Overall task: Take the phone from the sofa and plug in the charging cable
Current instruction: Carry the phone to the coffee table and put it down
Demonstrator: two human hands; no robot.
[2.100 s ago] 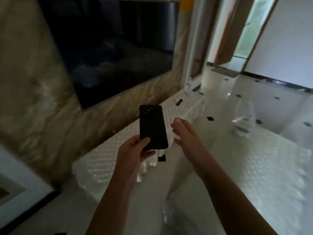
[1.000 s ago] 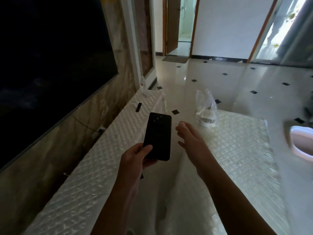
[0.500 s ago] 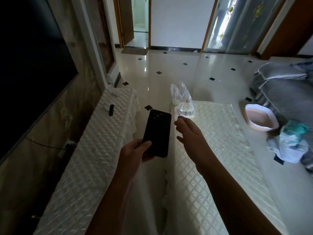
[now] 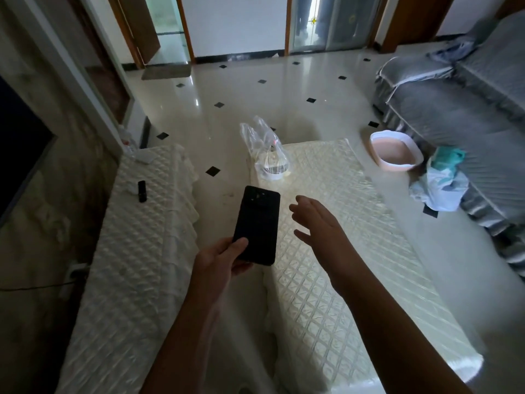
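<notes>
A black phone point(image 4: 258, 223) is upright in my left hand point(image 4: 220, 258), gripped at its lower end with the thumb across its face. My right hand point(image 4: 318, 223) hovers just right of the phone, fingers spread, holding nothing. Both hands are above the gap between two white quilted surfaces. The grey sofa point(image 4: 468, 109) is at the far right. A dark cable point(image 4: 31, 287) runs along the wall at the left to a white plug point(image 4: 74, 270); I cannot tell if it is the charger.
A long TV cabinet with a white quilted cover point(image 4: 127, 265) runs along the left wall under a dark TV point(image 4: 20, 143); a small black remote point(image 4: 142, 191) lies on it. A covered table point(image 4: 341, 237) on the right carries a plastic bag point(image 4: 267, 149). A pink basin point(image 4: 395, 150) sits on the floor.
The view has swung right from the TV wall toward the room, bringing the sofa and basin into sight. The phone stays in my left hand; my right hand stays open beside it.
</notes>
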